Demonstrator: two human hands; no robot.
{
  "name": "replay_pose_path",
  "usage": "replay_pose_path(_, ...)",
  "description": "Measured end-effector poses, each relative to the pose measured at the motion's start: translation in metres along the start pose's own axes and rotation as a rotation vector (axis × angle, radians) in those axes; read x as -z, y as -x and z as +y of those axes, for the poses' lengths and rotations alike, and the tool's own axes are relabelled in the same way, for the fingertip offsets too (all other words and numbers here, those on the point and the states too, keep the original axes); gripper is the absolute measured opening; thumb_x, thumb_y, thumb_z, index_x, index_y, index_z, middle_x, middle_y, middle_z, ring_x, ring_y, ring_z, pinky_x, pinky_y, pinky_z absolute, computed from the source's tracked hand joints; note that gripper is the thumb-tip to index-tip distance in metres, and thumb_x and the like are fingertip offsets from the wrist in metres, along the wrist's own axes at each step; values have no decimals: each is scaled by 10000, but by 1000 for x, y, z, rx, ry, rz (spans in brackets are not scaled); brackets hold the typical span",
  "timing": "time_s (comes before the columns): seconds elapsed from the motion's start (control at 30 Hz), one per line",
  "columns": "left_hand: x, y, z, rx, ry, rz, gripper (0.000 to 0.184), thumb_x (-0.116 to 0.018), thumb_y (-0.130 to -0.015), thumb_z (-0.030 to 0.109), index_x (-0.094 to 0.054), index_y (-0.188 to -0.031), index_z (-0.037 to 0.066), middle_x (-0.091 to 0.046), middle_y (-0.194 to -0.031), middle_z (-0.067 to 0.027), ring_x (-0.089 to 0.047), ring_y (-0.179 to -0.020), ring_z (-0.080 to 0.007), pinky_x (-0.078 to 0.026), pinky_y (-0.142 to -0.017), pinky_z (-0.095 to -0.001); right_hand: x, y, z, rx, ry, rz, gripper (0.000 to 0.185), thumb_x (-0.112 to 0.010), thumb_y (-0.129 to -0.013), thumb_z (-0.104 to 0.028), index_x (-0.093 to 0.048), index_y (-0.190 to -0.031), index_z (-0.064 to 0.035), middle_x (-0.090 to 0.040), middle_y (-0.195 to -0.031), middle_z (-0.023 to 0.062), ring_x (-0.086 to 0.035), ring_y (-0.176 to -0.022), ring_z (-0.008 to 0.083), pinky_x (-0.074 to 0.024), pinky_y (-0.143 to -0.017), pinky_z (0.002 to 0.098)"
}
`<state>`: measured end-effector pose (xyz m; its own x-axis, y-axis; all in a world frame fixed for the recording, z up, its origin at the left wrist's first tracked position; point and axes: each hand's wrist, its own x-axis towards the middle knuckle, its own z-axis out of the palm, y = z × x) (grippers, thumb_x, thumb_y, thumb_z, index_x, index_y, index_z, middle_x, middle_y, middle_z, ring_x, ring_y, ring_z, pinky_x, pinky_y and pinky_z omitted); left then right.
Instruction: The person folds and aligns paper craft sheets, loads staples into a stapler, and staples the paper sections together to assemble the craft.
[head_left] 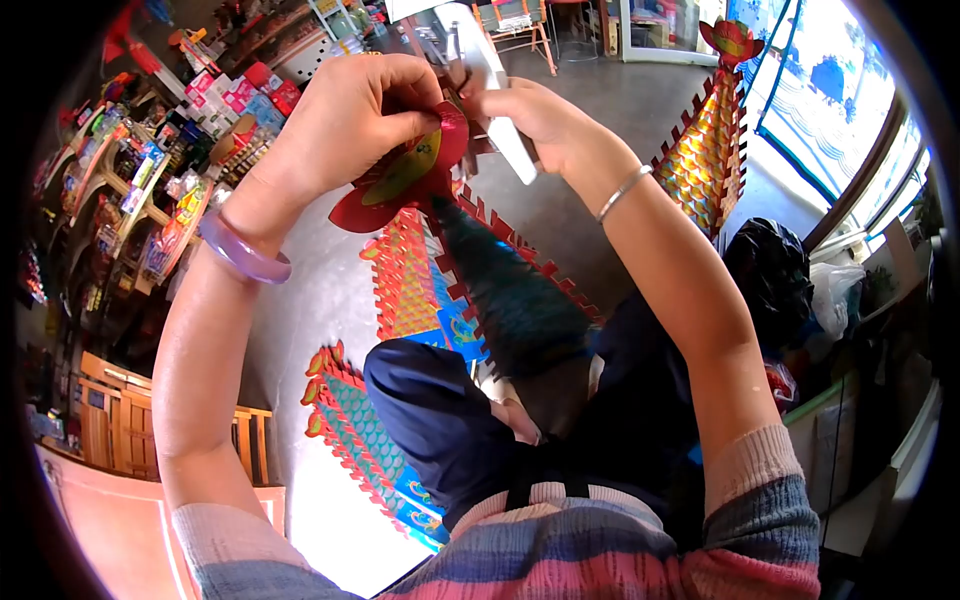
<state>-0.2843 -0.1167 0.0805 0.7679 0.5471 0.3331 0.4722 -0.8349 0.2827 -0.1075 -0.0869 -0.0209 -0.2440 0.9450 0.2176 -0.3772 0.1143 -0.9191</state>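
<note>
My left hand (365, 115) is closed in a pinch on the red, petal-shaped end (400, 185) of a dark, scale-patterned cone decoration with jagged red edges (510, 285). The cone slants down toward my lap, its wide end lowest. My right hand (550, 120) wraps round a long white tool (514, 148), held upright beside the petals. Motion blurs the tool, so its kind is unclear. Between my hands, the exact spot where tool and petals meet is hidden by fingers.
Flat decorations with orange scales (408, 285) and teal scales (370, 430) lie on the floor near my knees. A finished-looking gold cone (705, 140) stands at right, near a black plastic bag (770, 275). Stocked shelves (135, 195) line the left; a wooden chair (125, 410) stands below.
</note>
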Motion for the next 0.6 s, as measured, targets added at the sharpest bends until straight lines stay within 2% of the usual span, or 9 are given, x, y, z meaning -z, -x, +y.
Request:
replay_pose_path(0.1, 1, -1, -5, 49, -10, 9, 100, -631, -732, 4, -577, -815, -10, -589, -732, -12, -523, -724, -62, -433, -680, -230, 5, 20, -6, -15, 120, 94, 254, -598, -775, -121, -554, -999, -10, -601, -886, 68, -599, -796, 144, -497, -674, 298)
replay_pose_path(0.13, 1, -1, -7, 64, -14, 9, 98, -632, -732, 5, -578, -813, -8, -590, -735, -10, -524, -728, -61, -434, -680, -229, 5, 28, -7, 15, 101, 68, 275, -641, -766, -149, -558, -987, -8, -606, -895, 72, -603, -803, 141, -478, -675, 270)
replay_pose_path(0.27, -2, -3, -14, 59, 14, 83, 88, -630, -738, 7, -584, -812, -1, -595, -730, -5, -538, -725, -57, -443, -671, -226, 16, 40, 3, 9, 68, 48, 288, -634, -773, -155, -568, -1016, -14, -635, -920, 89, -602, -832, 117, -427, -671, 201)
replay_pose_path(0.37, -2, -4, -16, 71, 31, 68, 101, -632, -735, 7, -593, -827, -4, -603, -734, -5, -548, -722, -59, -451, -671, -227, 22, 48, 3, 31, 188, 60, 309, -631, -771, -147, -570, -1040, -5, -641, -907, 82, -600, -841, 118, -422, -668, 199)
replay_pose_path(0.4, -2, -4, -18, 71, 24, 53, 107, -631, -734, 6, -595, -833, -7, -605, -736, -6, -549, -721, -59, -452, -673, -226, 24, 49, 5, 37, 214, 79, 329, -635, -767, -147, -575, -1050, 8, -639, -909, 80, -594, -843, 115, -438, -676, 225)
replay_pose_path(0.5, 1, -4, -15, 97, 2, 27, 121, -626, -734, 5, -599, -850, -17, -610, -749, -5, -550, -725, -58, -454, -682, -223, 33, 51, 15, 134, 323, 155, 341, -672, -721, -199, -588, -927, 59, -624, -813, 93, -586, -718, 146, -456, -640, 291)
replay_pose_path(0.53, 2, -4, -14, 111, -3, 20, 126, -623, -734, 4, -600, -855, -21, -612, -754, -4, -550, -727, -58, -455, -686, -222, 37, 54, 14, 78, 560, 246, 390, -686, -704, -229, -577, -929, 70, -624, -805, 140, -601, -712, 203, -456, -660, 328)
replay_pose_path(0.6, 2, -4, -15, 104, -14, 24, 123, -618, -739, 9, -599, -857, -21, -612, -753, -4, -550, -728, -57, -455, -688, -221, 37, 64, 12, 205, 863, 248, 414, -688, -693, -238, -570, -941, 71, -615, -811, 176, -604, -733, 257, -454, -685, 347)
